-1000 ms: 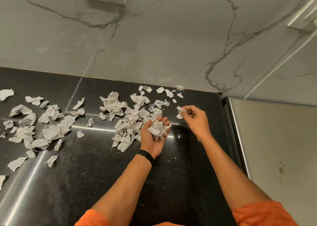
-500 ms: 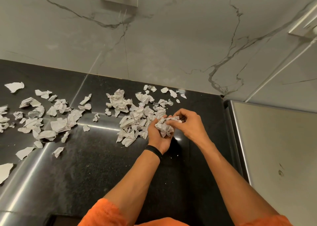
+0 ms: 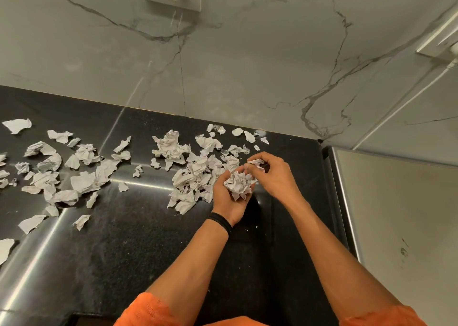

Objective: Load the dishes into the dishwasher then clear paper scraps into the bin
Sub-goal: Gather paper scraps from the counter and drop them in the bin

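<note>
Loose paper scraps (image 3: 81, 182) litter the black countertop (image 3: 124, 251) across the frame's left and centre – feather-light, soft, crumpled, likely to scatter if swept fast. Right of centre the left hand (image 3: 226, 201) lies palm up, fingers curled round a gathered wad (image 3: 239, 182); just right of it the right hand (image 3: 276, 175) pinches one small scrap (image 3: 256, 162) – flat pieces are best pinched at raised creases
</note>
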`<state>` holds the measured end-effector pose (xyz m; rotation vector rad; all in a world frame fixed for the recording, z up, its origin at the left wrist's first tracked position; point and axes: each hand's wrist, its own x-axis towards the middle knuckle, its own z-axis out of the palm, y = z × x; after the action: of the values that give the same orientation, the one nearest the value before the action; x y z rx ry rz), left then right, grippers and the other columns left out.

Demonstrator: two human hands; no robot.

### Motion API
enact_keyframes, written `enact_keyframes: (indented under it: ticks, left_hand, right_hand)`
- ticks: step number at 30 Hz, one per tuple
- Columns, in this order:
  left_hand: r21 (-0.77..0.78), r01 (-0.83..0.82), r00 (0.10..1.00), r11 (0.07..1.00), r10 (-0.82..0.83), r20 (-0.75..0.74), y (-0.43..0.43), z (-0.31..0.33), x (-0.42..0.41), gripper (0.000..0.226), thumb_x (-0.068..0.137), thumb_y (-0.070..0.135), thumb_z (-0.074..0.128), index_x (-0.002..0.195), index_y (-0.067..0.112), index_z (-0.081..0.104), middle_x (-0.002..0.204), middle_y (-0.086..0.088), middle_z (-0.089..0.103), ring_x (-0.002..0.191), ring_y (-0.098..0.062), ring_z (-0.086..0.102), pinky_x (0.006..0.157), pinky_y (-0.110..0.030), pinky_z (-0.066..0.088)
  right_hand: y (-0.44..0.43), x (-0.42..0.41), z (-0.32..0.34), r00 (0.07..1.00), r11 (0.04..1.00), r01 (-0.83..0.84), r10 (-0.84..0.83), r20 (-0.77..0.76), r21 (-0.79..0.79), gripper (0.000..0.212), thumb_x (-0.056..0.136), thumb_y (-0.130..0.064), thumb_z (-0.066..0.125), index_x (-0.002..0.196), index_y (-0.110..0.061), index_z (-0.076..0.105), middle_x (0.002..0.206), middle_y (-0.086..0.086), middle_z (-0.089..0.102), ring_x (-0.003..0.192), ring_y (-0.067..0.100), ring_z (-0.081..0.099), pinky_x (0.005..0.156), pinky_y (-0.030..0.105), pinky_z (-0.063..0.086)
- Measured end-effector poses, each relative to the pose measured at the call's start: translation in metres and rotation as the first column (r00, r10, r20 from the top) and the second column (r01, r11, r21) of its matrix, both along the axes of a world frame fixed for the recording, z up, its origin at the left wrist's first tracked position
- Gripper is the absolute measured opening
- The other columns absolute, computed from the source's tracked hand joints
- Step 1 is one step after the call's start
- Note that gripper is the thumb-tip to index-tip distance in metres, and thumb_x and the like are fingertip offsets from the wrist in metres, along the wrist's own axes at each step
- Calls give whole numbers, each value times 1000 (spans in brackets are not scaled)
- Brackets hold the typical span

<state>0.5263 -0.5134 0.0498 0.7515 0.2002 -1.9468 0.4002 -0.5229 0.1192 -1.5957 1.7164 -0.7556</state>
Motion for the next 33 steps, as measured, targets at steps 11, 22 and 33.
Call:
enact_keyframes:
  ticks: [11, 22, 33]
  left_hand:
    - [-8, 1, 1000, 1000, -1, 14, -5, -13, 1, 46, 100, 36, 48, 131, 6, 63, 134, -18, 64, 127, -32, 58, 106, -41, 47]
    - [-99, -102, 995, 990, 103, 0, 27, 21, 2, 41, 102, 31, 45, 127, 4, 64, 114, -15, 71, 100, -27, 69, 87, -36, 55]
    - [-78, -499, 859, 863, 505, 82, 151, 41, 17, 36, 102, 27, 48, 116, 2, 68, 103, -14, 71, 93, -26, 69, 82, -32, 57]
  right_hand:
    - [7, 8, -3, 987, 993, 99, -106, 121, 61, 36, 106, -47, 47, 104, -29, 78, 96, -16, 75, 91, -8, 66, 76, 14, 46]
    - [51, 38, -8, 810, 964, 264, -210, 548, -21, 19, 104, -26, 58, 107, -18, 76, 102, -3, 77, 100, 11, 73, 89, 30, 58]
    - [162, 92, -7, 758, 1000, -8, -11, 652, 27, 34, 87, -51, 74, 114, -29, 72, 120, -1, 72, 116, 14, 67, 104, 48, 53]
